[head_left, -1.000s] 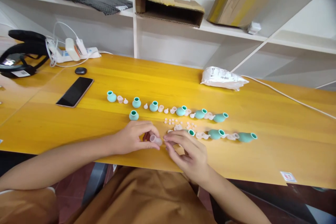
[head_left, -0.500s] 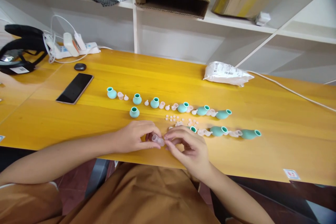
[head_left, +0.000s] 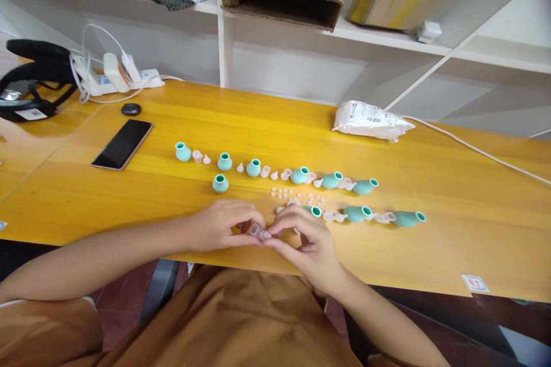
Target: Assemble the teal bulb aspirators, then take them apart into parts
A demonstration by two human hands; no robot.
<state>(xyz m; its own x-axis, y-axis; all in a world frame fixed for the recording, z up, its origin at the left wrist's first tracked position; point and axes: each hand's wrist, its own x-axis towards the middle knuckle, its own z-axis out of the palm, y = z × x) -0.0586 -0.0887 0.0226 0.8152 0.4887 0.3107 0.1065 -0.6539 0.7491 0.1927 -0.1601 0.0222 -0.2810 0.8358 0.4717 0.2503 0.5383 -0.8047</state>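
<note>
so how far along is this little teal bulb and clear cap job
Done: nothing looks fitted; the teal bulbs on the table lie apart from loose clear pieces. In hand: left hand and right hand pinch one clear cap. Left: seemingly every bulb.

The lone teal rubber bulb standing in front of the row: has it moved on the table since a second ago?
No. The lone teal rubber bulb keeps its spot just in front of the teal bulb row; only the camera shifted.
</note>
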